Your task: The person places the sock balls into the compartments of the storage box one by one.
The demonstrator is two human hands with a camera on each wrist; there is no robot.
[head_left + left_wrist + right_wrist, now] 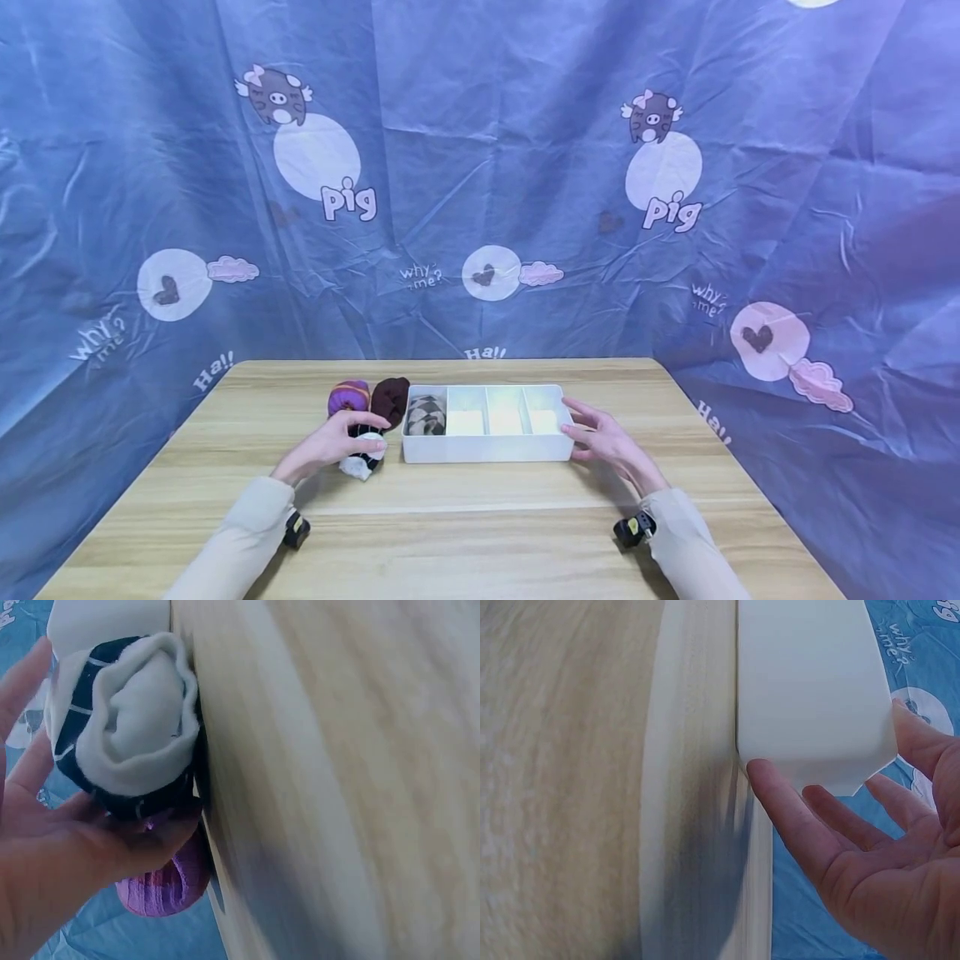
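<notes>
My left hand (pixel 335 442) grips a rolled pair of black-and-white socks (pixel 142 712), thumb and fingers curled round its sides, close over the table left of the box. White lines cross the black part, and a folded white cuff shows in the left wrist view. My right hand (pixel 606 440) touches the right end of a long white box (pixel 487 451), its fingers spread and fairly straight against the end wall and rim. The box has dividers; its leftmost compartment holds a rolled checked pair of socks (pixel 427 416) in grey and beige.
Behind my left hand lie a purple sock roll (pixel 349 395) with orange stripes and a dark brown sock roll (pixel 391 401), the brown one beside the box's left end. The wooden table (pixel 465 533) ends at a blue patterned curtain (pixel 480 167).
</notes>
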